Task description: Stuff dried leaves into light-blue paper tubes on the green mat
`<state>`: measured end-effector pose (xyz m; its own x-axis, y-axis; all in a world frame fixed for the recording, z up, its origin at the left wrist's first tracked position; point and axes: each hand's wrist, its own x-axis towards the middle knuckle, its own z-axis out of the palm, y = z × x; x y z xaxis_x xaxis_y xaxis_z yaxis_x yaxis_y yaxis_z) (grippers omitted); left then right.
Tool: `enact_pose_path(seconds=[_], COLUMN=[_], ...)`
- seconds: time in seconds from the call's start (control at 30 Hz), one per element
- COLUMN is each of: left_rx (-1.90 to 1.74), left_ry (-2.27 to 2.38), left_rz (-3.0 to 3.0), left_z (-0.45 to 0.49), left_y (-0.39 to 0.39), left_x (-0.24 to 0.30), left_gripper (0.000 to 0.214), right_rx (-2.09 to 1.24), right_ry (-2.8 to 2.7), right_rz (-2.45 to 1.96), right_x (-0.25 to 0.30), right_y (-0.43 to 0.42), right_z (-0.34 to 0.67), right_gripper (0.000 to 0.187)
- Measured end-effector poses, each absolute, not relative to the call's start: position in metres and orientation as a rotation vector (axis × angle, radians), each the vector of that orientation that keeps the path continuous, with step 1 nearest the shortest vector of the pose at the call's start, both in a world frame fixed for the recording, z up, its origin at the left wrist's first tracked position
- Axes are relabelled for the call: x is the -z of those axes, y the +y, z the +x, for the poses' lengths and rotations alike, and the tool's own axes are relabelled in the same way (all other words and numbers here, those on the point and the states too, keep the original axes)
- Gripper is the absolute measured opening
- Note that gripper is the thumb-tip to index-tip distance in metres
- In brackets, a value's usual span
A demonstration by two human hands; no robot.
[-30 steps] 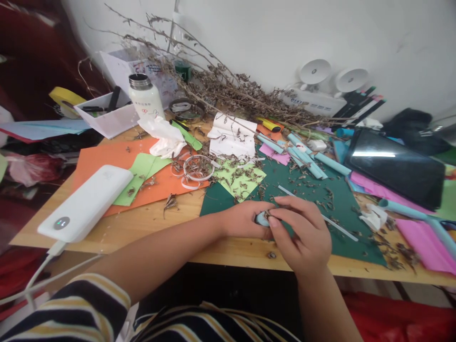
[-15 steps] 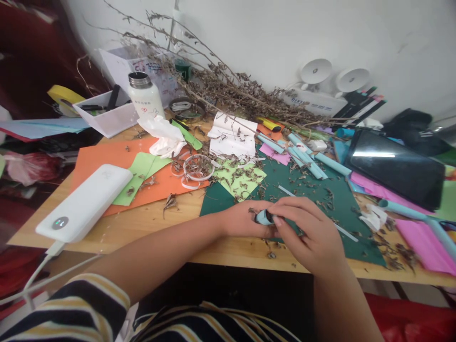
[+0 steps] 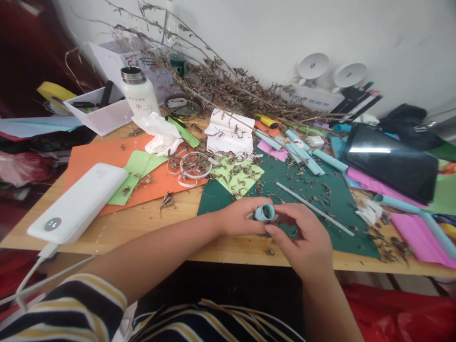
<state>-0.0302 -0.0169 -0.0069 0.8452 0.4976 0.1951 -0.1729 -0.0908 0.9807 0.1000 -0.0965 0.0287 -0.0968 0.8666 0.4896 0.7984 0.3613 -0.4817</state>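
Note:
A short light-blue paper tube (image 3: 261, 214) is gripped in my left hand (image 3: 239, 216), its round mouth tipped up toward me. Dark dried leaf bits show inside the mouth, and more crumbs cling around my left fingers. My right hand (image 3: 302, 235) is close against the tube's right side, thumb and fingers parted with a gap between them; I see nothing held there. Beneath both hands lies a dark green sheet (image 3: 342, 216) strewn with dried leaves. A thin pale strip (image 3: 315, 209) rests on it, beyond my right hand.
Several blue paper rolls (image 3: 304, 156) and a black tablet (image 3: 392, 161) lie at the right. A white power bank (image 3: 78, 202), orange paper (image 3: 85, 166) and an uncapped white bottle (image 3: 140, 97) are at the left. Dry branches (image 3: 228, 83) line the wall.
My right fingers have drawn back from over the tube's mouth to its right side, and their gap has widened. The tube's opening now faces up more. The view has shifted slightly.

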Motion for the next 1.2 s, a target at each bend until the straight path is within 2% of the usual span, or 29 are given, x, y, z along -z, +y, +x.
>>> enact_pose_path(seconds=[0.23,0.43,0.6,0.8,0.9,1.07,1.2], left_rx=[-0.58,-0.521,-0.544,-0.54,-0.56,-0.606,-0.602], left_ry=[0.316,0.349,0.339,0.302,0.298,0.329,0.357], left_rz=[1.663,1.677,1.692,1.749,1.723,1.73,1.832], left_z=[-0.031,-0.03,-0.031,-0.032,-0.03,-0.031,-0.033], left_y=[-0.017,-0.02,-0.017,-0.017,-0.017,-0.018,-0.017], left_x=[0.006,0.003,0.002,0.005,0.007,0.005,0.004], left_gripper=[0.018,0.022,0.017,0.022,0.019,0.015,0.016], right_rx=[-0.174,-0.156,-0.005,0.177,0.184,0.232,0.327], right_ry=[-1.657,-1.387,-1.9,-2.306,-2.488,-2.414,-2.565], right_rz=[-1.587,-1.367,-1.352,-1.595,-1.636,-1.436,-1.419], right_x=[-0.019,-0.025,-0.04,-0.056,-0.07,-0.094,-0.084], right_y=[-0.103,-0.101,-0.089,-0.089,-0.084,-0.07,-0.07], right_z=[0.091,0.095,0.093,0.093,0.093,0.094,0.08], right_gripper=[0.008,0.018,0.006,0.028,0.032,0.022,0.014])
